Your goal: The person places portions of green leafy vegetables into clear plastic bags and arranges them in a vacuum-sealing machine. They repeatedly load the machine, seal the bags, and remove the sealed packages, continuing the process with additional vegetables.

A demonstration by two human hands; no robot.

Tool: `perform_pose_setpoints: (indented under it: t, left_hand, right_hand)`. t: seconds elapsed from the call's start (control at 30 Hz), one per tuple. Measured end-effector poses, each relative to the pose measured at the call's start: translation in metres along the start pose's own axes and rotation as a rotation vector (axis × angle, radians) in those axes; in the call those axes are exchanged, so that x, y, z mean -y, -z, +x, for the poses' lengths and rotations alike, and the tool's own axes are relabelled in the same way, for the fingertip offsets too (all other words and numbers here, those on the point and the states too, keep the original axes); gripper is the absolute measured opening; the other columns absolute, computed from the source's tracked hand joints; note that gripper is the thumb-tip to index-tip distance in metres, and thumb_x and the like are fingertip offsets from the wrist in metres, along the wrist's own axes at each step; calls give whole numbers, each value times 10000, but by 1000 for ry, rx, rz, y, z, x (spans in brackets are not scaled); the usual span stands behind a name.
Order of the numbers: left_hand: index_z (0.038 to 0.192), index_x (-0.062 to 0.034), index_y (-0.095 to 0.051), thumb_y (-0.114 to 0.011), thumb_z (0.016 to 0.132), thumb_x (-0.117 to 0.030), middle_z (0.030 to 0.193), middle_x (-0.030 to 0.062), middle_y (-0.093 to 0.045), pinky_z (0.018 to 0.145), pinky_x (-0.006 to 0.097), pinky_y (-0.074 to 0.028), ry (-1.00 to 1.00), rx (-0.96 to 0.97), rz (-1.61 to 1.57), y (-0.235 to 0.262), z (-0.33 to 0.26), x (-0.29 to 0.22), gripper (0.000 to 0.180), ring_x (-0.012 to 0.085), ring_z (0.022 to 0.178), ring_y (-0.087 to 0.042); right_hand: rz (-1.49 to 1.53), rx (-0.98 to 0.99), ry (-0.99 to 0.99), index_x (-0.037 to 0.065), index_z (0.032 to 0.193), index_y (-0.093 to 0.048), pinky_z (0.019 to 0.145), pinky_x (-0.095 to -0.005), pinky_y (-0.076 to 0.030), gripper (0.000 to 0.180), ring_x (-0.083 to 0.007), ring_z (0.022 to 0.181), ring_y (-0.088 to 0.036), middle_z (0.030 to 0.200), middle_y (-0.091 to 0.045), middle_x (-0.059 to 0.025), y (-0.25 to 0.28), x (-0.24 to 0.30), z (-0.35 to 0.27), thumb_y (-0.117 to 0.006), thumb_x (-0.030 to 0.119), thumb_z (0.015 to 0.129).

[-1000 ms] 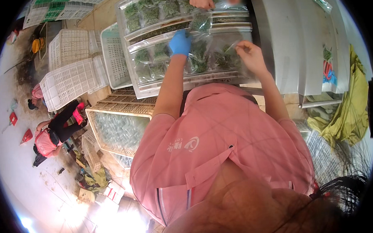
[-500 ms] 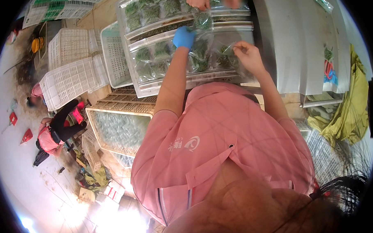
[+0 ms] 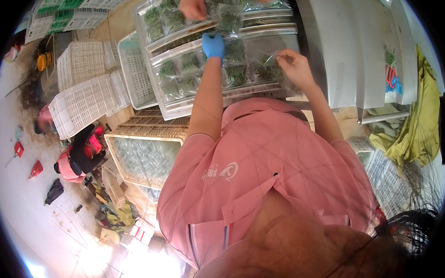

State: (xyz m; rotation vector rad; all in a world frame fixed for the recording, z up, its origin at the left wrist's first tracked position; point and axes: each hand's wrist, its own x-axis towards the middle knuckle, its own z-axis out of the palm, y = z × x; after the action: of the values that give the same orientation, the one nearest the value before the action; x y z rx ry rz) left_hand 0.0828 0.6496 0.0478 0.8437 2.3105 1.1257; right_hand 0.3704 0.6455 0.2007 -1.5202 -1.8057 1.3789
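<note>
My left hand (image 3: 213, 45), in a blue glove, reaches onto a metal tray (image 3: 182, 111) lined with clear bags of green leaves (image 3: 176, 72). Its fingers curl on the edge of one bag (image 3: 231, 26) near the tray's middle. My bare right hand (image 3: 293, 69) pinches the corner of another clear bag of greens (image 3: 266, 69) at the tray's right side. Another person's two bare hands (image 3: 192, 5) work on the far row of bags. My pink shirt hides the tray's near edge.
A grey metal machine top (image 3: 346, 46) stands right of the tray. White perforated crates (image 3: 83, 95) are stacked at left, and a crate of filled bags (image 3: 145, 159) sits below the tray. A yellow-green cloth (image 3: 418, 117) hangs at right. A person crouches on the floor (image 3: 76, 159).
My gloved left hand has slid a little farther up the tray. My right hand stays at the bag on the right, shifting only slightly.
</note>
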Motion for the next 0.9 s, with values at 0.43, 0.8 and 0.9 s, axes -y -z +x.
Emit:
perform_pose_setpoints:
  t: [0.43, 0.8, 0.9]
  left_hand:
    - [1110, -50, -671, -701, 870, -221, 950, 74, -695, 696, 301, -526, -48, 676, -407, 67, -117, -73, 297, 164, 756, -659]
    - [996, -52, -652, -613, 843, -280, 997, 190, -684, 791, 474, -516, -248, 544, 487, -10, -65, -70, 277, 376, 902, -656]
    - [980, -53, -634, -567, 852, -259, 985, 202, -682, 795, 492, -511, -289, 628, 621, -21, -48, -83, 251, 388, 920, -653]
  right_hand:
    - [134, 44, -1, 25, 966, -695, 695, -330, -525, 263, -201, 754, -686, 844, -708, -135, -7, 4, 10, -667, 262, 856]
    - [-840, 318, -142, 6, 999, -682, 874, -473, -506, 359, -369, 1049, -619, 1092, -660, -192, -14, -5, 84, -585, 331, 882]
    - [-820, 400, -218, 0, 1041, -676, 900, -477, -495, 388, -370, 1088, -607, 1142, -647, -193, -12, -16, 99, -570, 343, 893]
